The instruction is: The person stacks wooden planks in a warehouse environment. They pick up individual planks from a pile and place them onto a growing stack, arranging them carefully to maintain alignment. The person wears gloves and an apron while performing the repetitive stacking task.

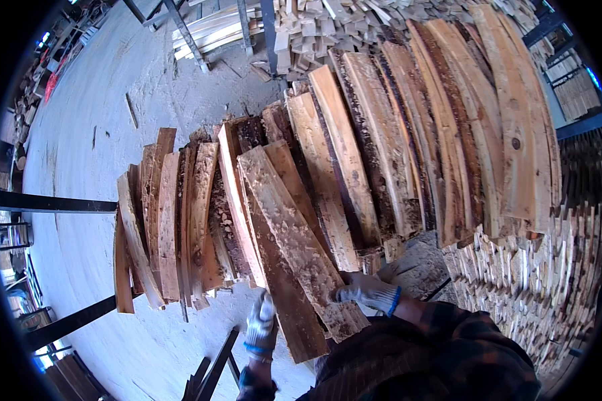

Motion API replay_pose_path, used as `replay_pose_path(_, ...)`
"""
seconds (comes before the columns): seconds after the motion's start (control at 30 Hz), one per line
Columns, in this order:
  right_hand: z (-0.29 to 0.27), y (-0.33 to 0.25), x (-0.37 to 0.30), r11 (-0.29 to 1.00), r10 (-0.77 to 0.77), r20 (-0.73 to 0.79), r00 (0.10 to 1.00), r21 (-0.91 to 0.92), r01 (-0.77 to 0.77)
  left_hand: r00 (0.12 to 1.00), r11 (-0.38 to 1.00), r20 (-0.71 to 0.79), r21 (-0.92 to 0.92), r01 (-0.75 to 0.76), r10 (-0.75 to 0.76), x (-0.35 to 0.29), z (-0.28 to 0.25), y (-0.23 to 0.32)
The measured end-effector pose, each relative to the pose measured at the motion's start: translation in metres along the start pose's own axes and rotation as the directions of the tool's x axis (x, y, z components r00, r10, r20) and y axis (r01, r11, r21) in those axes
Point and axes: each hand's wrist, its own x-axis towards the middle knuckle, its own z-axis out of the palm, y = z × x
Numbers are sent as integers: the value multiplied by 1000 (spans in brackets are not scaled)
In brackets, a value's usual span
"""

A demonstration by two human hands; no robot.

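1. A rough plank [294, 234] is seen in the middle of the view; it is laid slantwise, with its near end close to the body of the person.
2. Under it, a brown plank [287, 307] is partly covered; its near end is reached out lower and to the left of the rough plank's end.
3. By the right hand [370, 294], the rough plank is grasped at its right edge, near the lower end; the grip is closed there.
4. The left hand [259, 324] is held just beside the left edge of the brown plank, with the fingers pointed upward. Whether this grip is clenched or released cannot be told, and contact with the wood cannot be confirmed.
5. Both hands are covered by pale gloves with blue cuffs, and the right arm is dressed in a dark checked sleeve [475, 337].
6. Beyond the two planks, a long row of boards [381, 140] is spread from left to right, with many boards leaned on one another; bark is shown on several edges.
7. At the left, dark metal bars [60, 202] are placed near the row's end, above the grey floor [80, 160].
8. At the right, a stack of thin wood pieces [522, 287] is seen; another pile of cut wood [354, 33] is placed behind the row.
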Motion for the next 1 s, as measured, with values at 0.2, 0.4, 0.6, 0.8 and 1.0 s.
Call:
replay_pose_path(0.2,5,8,-9,987,102,-194,976,-103,-124,986,537,-3,-839,86,-164,54,44,58)
replay_pose_path(0.4,-18,-29,-51,995,-88,-280,956,-62,73,995,644,-15,-763,50,-95,17,96,156)
replay_pose_path(0.6,-68,-83,-159,934,-349,-310,884,-192,301,981,713,-76,-677,-181,178,-26,102,266)
replay_pose_path(0.8,-178,-125,-347,842,-539,-557,632,-321,434,816,535,-35,-738,-410,577,-69,138,451)
replay_pose_path(1.0,-332,-144,-428,754,-602,-700,384,-657,-15,691,624,-224,-307,-719,687,-39,224,633)
